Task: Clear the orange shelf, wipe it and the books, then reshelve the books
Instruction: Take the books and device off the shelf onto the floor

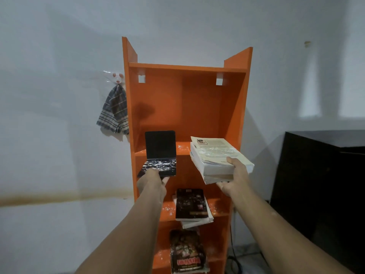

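The orange shelf (183, 107) stands against the white wall. My left hand (153, 179) grips the front edge of a dusty black book (158, 167) at the left of the upper board, with a black cover (160, 144) standing upright behind it. My right hand (235, 177) holds a stack of pale, dusty books (213, 159) at the board's right front edge, thumb on top and fingers underneath. A dark book stack (191, 204) lies on the board below. A book with a red title (187, 252) lies on the lowest visible board.
A checked grey cloth (114, 111) hangs from a hook on the wall left of the shelf. A black cabinet (320, 184) stands to the right. White dust specks cover the shelf boards. A dark cable (234, 256) runs down by the shelf's right foot.
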`<state>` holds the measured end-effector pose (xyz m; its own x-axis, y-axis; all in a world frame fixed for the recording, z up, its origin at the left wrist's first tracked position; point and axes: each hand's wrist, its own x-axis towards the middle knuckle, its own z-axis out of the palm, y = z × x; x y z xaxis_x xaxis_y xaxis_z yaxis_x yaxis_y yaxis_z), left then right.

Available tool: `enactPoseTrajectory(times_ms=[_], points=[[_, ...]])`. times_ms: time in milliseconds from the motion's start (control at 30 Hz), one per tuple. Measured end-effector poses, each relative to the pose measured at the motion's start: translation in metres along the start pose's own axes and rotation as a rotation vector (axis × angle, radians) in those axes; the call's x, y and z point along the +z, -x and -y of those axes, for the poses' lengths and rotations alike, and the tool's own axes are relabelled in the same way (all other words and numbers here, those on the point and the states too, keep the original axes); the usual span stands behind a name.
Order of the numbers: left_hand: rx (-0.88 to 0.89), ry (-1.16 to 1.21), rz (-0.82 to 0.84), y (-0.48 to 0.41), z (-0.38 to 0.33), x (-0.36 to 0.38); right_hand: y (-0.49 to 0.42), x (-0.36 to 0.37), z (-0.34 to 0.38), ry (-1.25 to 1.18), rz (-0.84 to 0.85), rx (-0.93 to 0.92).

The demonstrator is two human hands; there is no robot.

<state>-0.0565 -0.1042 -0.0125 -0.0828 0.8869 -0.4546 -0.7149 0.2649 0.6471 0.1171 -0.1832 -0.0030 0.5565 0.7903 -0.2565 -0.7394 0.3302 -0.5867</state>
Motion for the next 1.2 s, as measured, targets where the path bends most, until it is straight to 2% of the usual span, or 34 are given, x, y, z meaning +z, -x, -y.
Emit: enactPoseTrajectory(times_ms=[367, 667, 1000, 1200], points=[[0.015, -0.021, -0.083, 0.068, 0.019, -0.041, 0.066, -0.036, 0.012, 0.009, 0.022, 0.023], [0.004, -0.027, -0.213, 0.125, 0.08, -0.103, 0.101, -0.125, 0.012, 0.074, -0.05, 0.146], [-0.097, -0.11, -0.373, 0.134, 0.163, -0.196, 0.113, -0.245, -0.052, 0.13, -0.246, 0.246], [-0.222, -0.151, -0.463, 0.092, 0.208, -0.248, 0.099, -0.3, -0.106, 0.23, -0.348, 0.347]])
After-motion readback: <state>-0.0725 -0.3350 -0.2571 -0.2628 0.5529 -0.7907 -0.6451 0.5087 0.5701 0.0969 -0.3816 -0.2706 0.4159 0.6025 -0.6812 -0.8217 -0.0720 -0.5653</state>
